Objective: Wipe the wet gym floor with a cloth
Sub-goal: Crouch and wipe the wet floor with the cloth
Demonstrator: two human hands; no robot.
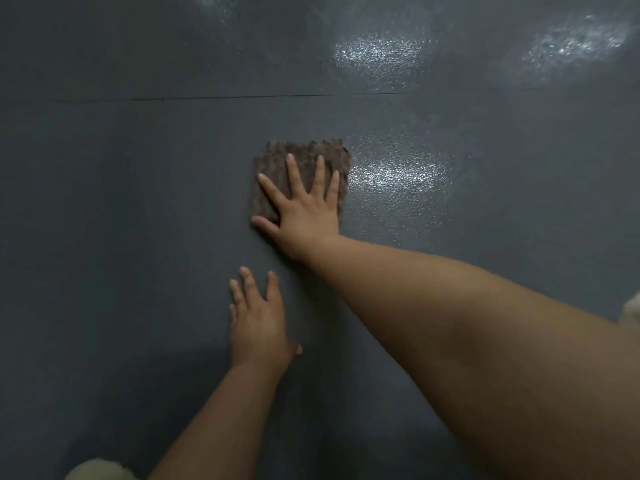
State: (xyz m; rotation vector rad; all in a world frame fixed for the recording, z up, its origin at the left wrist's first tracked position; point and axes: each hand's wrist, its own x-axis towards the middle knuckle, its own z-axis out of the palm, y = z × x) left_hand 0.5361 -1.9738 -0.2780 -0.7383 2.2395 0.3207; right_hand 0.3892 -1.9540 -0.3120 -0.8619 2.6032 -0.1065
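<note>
Here right hand point(304, 216) presses cloth point(273, 174) on glossy, seamed grey floor point(138, 202).

A folded brown cloth point(301, 161) is lying flat on the dark grey gym floor point(138, 202), beside glistening wet patches point(398, 174).

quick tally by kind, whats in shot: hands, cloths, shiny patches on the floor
Hands: 2, left hand flat on the floor, right hand pressing the cloth
Cloths: 1, brown cloth
Shiny patches: 4, nearest beside the cloth
Total: 7
</note>
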